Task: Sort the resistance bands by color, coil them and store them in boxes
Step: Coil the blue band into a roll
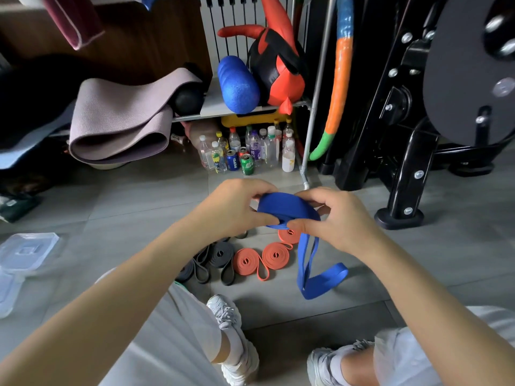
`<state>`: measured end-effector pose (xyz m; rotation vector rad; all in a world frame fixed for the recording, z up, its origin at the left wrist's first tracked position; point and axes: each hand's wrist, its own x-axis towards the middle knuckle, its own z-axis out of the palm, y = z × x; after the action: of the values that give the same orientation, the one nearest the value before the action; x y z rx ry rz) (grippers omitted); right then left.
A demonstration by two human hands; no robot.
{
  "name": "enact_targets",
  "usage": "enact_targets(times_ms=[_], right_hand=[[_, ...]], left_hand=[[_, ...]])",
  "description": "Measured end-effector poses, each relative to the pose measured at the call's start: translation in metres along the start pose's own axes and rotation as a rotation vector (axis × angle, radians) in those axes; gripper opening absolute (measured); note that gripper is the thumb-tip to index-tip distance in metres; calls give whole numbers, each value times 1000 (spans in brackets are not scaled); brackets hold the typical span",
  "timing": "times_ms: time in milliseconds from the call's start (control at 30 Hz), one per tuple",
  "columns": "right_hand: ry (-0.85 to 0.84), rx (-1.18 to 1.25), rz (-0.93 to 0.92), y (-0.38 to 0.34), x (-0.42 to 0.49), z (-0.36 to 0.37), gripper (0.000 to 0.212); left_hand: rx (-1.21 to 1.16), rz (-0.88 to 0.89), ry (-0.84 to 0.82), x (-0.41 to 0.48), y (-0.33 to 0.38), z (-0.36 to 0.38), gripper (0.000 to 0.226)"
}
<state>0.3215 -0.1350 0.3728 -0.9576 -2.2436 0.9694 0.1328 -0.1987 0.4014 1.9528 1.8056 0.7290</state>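
- While the blue band [288, 210] is only partly wound, it sits above the floor between both hands, with its loose tail [324, 281] hanging down and folding on the tiles near the person's right knee. Flat elastic like this probably wants to unroll, so any slack in the grip could let the turns spring apart.
- The left hand [237, 210] has its fingers curled round the left side of the coil, and the right hand [340, 218] pinches the right side between thumb and bent fingers. Neither has a finger spare, so feeding in more tail likely means regripping, which is when the wind could slip.
- Where the tail bends on the floor it looks folded over. Wound in as it lies, that fold could leave a lumpy coil that sits badly in a box.
- The orange coils [276, 254] lie directly below the hands, and the tail passes just beside the nearest one. Drawn upward carelessly, it could drag across them and loosen their ends.
- The black bands [221, 254] lie just beside the orange ones in a looser heap, so a knock could mix the two colours.
- The clear boxes [26, 250] rest well apart at the person's left. Carrying a coil that far one-handed risks it opening on the way.
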Motion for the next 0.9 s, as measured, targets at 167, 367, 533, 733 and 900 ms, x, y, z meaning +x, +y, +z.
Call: enact_targets(times_ms=[167,367,533,733,900], right_hand=[[9,105,-1,8,3,6,44],[1,491,47,12,3,9,40],[24,664,-26,6,5,13,39],[-41,485,74,12,4,6,38],[-124,122,24,7,9,14,34]], left_hand=[[-277,-72,158,-8,-6,12,38],[-981,-128,196,-19,-10,20,36],[-1393,-183,149,-15,-2,31,30],[-612,-133,138,-10,-6,15,48],[176,50,-78,0,7,-9,49]])
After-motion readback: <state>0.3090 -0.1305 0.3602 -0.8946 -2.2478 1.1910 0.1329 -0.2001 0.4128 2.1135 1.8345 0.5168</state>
